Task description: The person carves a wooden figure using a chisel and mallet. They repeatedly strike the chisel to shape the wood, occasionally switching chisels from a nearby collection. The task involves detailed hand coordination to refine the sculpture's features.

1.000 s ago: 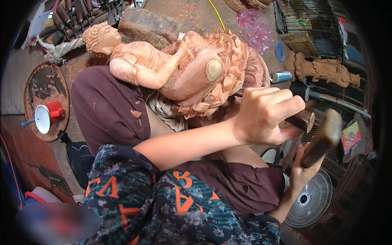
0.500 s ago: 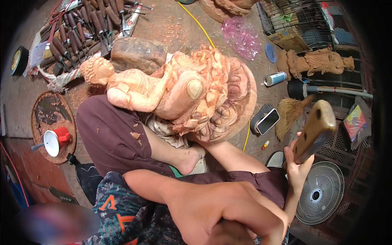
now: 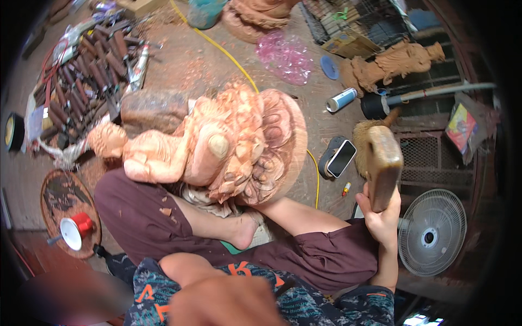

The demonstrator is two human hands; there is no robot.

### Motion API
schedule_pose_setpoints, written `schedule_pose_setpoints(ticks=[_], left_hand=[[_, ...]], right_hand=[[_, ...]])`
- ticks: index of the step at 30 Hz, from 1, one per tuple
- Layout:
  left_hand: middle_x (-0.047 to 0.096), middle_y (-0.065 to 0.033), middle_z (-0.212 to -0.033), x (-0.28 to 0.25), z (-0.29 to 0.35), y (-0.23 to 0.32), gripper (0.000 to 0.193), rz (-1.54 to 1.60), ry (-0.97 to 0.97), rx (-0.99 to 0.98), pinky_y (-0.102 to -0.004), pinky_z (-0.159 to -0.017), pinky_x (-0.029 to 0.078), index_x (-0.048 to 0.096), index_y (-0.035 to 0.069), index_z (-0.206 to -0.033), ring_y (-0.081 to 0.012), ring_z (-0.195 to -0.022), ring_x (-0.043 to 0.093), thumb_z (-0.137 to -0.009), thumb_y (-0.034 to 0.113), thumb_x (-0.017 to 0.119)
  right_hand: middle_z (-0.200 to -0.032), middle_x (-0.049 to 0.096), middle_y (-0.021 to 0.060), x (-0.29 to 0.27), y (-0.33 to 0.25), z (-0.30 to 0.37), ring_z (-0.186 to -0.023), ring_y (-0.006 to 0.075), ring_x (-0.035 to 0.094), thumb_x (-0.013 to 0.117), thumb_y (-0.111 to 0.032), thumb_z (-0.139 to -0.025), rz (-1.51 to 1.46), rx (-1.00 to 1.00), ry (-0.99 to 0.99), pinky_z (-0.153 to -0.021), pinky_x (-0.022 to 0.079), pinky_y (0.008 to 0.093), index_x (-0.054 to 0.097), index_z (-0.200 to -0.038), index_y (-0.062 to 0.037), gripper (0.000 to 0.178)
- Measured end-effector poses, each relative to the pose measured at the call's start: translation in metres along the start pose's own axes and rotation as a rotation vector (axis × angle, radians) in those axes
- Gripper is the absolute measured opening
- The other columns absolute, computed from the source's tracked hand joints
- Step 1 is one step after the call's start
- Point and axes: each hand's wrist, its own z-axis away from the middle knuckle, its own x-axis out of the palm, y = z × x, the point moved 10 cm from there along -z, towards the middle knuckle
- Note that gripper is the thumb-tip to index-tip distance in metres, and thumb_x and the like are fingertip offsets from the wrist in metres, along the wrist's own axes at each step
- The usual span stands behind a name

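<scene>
A carved wooden statue of a seated figure [image 3: 204,144] lies on its side in front of my crossed legs, its head to the left and its round lotus base to the right. My right hand [image 3: 380,217], off to the right above my knee, is closed round a worn wooden mallet [image 3: 384,168] held upright, apart from the statue. Close to the camera at the bottom edge is my left hand [image 3: 225,301], smeared by motion. Its fingers do not show, and whether it holds anything is hidden.
Many wooden-handled chisels [image 3: 81,81] lie at the upper left. A wooden block [image 3: 155,111] sits behind the statue. A round tray [image 3: 54,195] with a red-and-white mug [image 3: 77,231] is at left. A phone [image 3: 342,158], a can [image 3: 341,100] and a fan [image 3: 432,232] are at right.
The whole view has shifted, so the statue appears further left and lower. My left hand has moved left and blurred. My right hand still grips the mallet, now more upright.
</scene>
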Motion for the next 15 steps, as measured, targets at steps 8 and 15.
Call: schedule_pose_setpoints(ticks=[8,15], left_hand=[[0.046,0.0021,-0.063,0.032,0.048,-0.039,0.032,-0.125,-0.878,-0.385,-0.0335,-0.043,0.035,0.049,0.013,-0.064,-0.0178,-0.054,0.054,-0.091,0.029,0.055],[0.047,-0.0033,-0.074,-0.058,0.022,-0.116,0.030,-1.566,-0.242,-0.178,-0.0315,-0.054,0.043,0.063,0.020,-0.106,-0.0182,-0.061,0.053,-0.083,0.039,0.065]], right_hand=[[-0.090,0.057,0.0052,0.000,-0.028,-0.007,-0.080,0.0137,0.056,0.069,0.004,-0.073,0.047,-0.202,-0.042,-0.075,0.046,0.0284,0.052,-0.110,-0.0001,0.041],[-0.090,0.058,0.0034,-0.009,0.009,0.005,-0.082,0.0122,0.056,0.071,-0.001,-0.077,-0.089,0.016,0.067,-0.074,0.046,0.0273,0.054,-0.111,-0.0011,0.038]])
